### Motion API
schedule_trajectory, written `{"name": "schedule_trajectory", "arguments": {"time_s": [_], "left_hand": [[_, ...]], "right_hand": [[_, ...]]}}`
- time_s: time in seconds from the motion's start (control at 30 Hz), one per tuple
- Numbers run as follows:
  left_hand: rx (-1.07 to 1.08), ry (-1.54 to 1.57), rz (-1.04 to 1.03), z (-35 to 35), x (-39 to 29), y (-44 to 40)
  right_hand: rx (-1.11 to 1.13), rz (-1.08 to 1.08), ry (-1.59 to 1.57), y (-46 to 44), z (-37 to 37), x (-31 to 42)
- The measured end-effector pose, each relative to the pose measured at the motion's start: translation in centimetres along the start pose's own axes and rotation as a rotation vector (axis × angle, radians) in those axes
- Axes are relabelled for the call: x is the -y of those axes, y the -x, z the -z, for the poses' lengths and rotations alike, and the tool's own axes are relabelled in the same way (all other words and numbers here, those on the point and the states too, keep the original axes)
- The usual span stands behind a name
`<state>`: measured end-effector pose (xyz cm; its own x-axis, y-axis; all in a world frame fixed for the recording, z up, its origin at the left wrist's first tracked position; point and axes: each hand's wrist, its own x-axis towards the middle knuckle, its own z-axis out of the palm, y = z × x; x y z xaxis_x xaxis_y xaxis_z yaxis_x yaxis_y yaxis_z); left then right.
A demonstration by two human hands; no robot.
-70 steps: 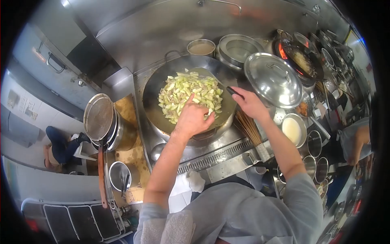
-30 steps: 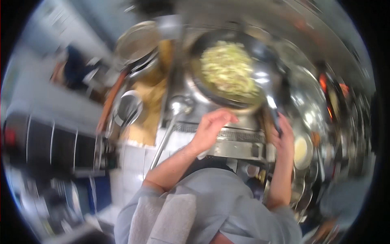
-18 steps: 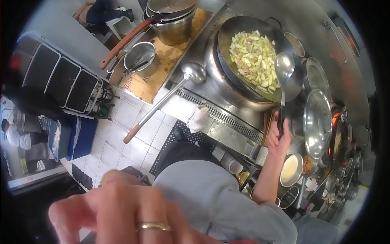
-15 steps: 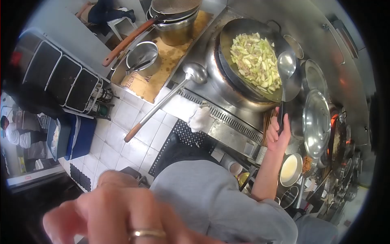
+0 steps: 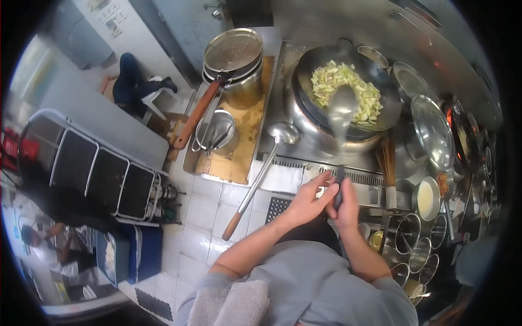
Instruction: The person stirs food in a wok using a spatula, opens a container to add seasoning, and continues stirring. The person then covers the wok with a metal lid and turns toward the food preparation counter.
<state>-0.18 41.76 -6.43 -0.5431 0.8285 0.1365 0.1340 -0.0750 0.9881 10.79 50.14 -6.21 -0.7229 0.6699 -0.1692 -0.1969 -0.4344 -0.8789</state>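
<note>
My right hand [image 5: 347, 203] is closed around the black handle of a metal ladle [image 5: 343, 104], held up in front of my body. The blurred ladle bowl shows in front of a dark wok [image 5: 381, 81]. Chopped pale-green vegetable pieces [image 5: 367, 99] lie in the wok, which sits on a round metal burner ring. My left hand [image 5: 307, 204] is beside the right, fingers and thumb apart, tips at the handle. A gap shows between them. Whether they press on the handle is hard to see. A long ladle with a wooden grip [image 5: 254, 190] lies left of my hands.
A strainer [image 5: 234, 50] rests on a pot at the left, near a small pan [image 5: 219, 128]. At right are a metal lid [image 5: 433, 132], a bamboo brush [image 5: 388, 174], a bowl of pale liquid [image 5: 427, 199] and several metal containers. Another person [image 5: 54, 251] is at far left.
My left hand has moved from close to the camera to beside the right hand. My right hand has brought the ladle left and toward my body. The view has shifted.
</note>
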Motion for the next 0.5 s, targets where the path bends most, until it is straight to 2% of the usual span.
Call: {"name": "schedule_trajectory", "arguments": {"time_s": [0.07,0.1,0.13,0.17,0.2,0.23,0.27,0.3,0.33,0.37,0.4,0.47,0.5], "left_hand": [[0.021,0.192,0.348,0.7,-2.1,-0.1],[-0.002,0.14,0.289,0.9,-0.4,-0.1],[-0.028,0.086,0.232,1.0,1.2,-0.1],[-0.055,0.03,0.176,1.2,2.8,-0.2],[-0.03,-0.258,0.075,2.1,3.0,0.0],[-0.036,-0.548,-0.028,2.9,3.2,0.1],[-0.055,-0.451,-0.001,3.8,3.3,-0.2],[-0.116,-0.014,0.22,4.4,2.7,-0.7],[-0.262,0.137,0.307,4.1,0.6,-0.8],[-0.373,0.218,0.37,4.9,0.7,-0.8],[-0.386,0.124,0.381,6.3,0.9,-0.2],[-0.448,-0.097,0.415,7.6,-0.2,0.3],[-0.422,-0.132,0.454,7.6,-2.5,0.3]], "right_hand": [[-0.198,0.046,0.105,0.0,-2.7,-2.1],[-0.059,0.028,0.2,0.0,-2.4,-2.3],[-0.048,-0.037,0.314,0.0,-2.7,-2.0],[0.08,0.294,0.618,-1.4,-2.1,-3.2],[0.109,0.668,0.893,-2.9,-1.4,-4.4],[0.356,0.286,0.957,-3.6,-0.7,-2.4],[0.447,0.292,0.968,-3.7,-0.7,1.5],[0.571,0.342,1.101,-5.4,2.1,2.9],[0.481,0.442,1.114,-6.9,5.2,4.6],[0.369,0.299,1.006,-8.0,7.7,9.0],[0.22,0.448,1.055,-9.5,11.4,12.7],[-0.167,0.204,1.025,-11.3,17.6,21.8],[-0.373,0.288,1.187,-13.3,23.1,24.0]]}}
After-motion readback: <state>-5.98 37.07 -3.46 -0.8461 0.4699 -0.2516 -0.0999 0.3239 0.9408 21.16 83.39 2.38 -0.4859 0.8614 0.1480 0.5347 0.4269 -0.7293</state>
